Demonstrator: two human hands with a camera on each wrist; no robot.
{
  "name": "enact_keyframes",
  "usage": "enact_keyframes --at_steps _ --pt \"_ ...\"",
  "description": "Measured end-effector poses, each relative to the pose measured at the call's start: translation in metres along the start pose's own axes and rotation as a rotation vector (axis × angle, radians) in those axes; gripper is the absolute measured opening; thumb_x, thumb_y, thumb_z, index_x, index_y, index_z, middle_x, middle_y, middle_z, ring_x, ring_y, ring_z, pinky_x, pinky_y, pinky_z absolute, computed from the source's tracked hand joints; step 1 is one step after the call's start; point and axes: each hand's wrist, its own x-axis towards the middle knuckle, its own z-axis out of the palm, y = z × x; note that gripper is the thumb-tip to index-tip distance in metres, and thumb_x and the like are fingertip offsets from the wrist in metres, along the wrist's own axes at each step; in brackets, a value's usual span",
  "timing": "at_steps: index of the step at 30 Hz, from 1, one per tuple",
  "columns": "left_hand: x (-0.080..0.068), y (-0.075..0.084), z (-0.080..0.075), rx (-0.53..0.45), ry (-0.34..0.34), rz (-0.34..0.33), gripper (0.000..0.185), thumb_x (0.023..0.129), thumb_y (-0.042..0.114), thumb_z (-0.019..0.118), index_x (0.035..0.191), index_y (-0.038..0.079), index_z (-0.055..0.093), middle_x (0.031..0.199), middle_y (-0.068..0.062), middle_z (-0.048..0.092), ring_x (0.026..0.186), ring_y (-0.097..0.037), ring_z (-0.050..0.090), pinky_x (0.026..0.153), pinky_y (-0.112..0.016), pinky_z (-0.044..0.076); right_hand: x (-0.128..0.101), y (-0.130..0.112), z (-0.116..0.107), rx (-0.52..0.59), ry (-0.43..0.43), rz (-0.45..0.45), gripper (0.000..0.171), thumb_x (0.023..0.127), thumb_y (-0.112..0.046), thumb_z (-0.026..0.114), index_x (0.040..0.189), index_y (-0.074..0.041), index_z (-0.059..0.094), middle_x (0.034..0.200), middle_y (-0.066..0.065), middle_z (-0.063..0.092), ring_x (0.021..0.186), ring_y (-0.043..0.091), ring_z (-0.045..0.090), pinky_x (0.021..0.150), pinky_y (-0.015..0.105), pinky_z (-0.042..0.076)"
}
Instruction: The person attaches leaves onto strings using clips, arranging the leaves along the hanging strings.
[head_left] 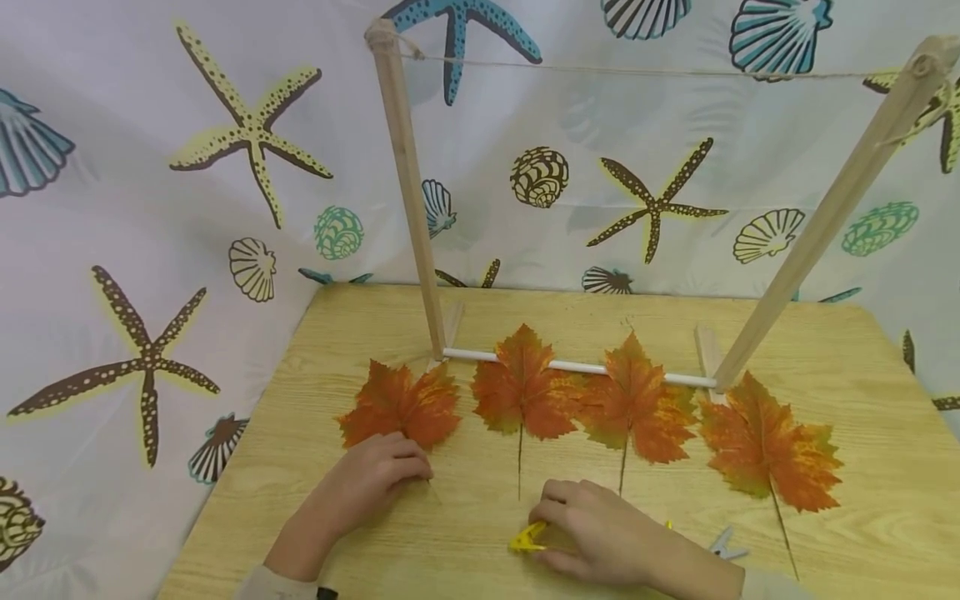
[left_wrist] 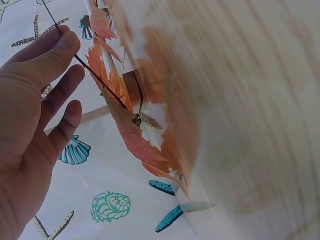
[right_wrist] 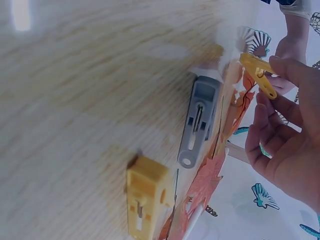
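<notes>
My left hand pinches the thin dark stem of the leftmost orange artificial maple leaf between thumb and forefinger. The leaf lies on the table just beyond that hand. Lower and toward the middle, my right hand grips a yellow clothespin by its handle ends, pointing left. In the right wrist view a grey clothespin and a second yellow clothespin lie on the wood. Two more leaves, a middle-left one and a middle-right one, overlap slightly, and another leaf is at the right.
Behind the leaves stands a wooden frame with a left post and a right post. Twine stretches between their tops, and a white rod joins their feet. A cloth printed with shells and starfish hangs behind the table.
</notes>
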Motion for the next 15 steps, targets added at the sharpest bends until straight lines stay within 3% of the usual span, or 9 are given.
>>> enact_keyframes --at_steps 9,15 --pt "0.009 0.004 -0.002 -0.023 0.021 0.028 0.021 0.074 0.005 0.084 0.088 0.018 0.078 0.091 0.010 0.070 0.083 -0.008 0.060 0.076 -0.024 0.051 0.000 -0.003 -0.007 0.280 0.082 0.032 0.026 0.093 -0.026 0.073 0.113 -0.011 0.070 0.096 -0.003 0.060 0.083 0.004 0.058 0.072 0.016 0.052" --pt "0.019 0.007 -0.001 -0.054 0.007 0.012 0.017 0.078 0.005 0.082 0.089 0.018 0.078 0.091 0.009 0.070 0.084 -0.008 0.062 0.078 -0.026 0.053 0.003 -0.002 -0.012 0.265 0.111 0.059 0.026 0.093 -0.029 0.072 0.112 -0.011 0.072 0.091 -0.005 0.058 0.078 0.004 0.055 0.067 0.014 0.048"
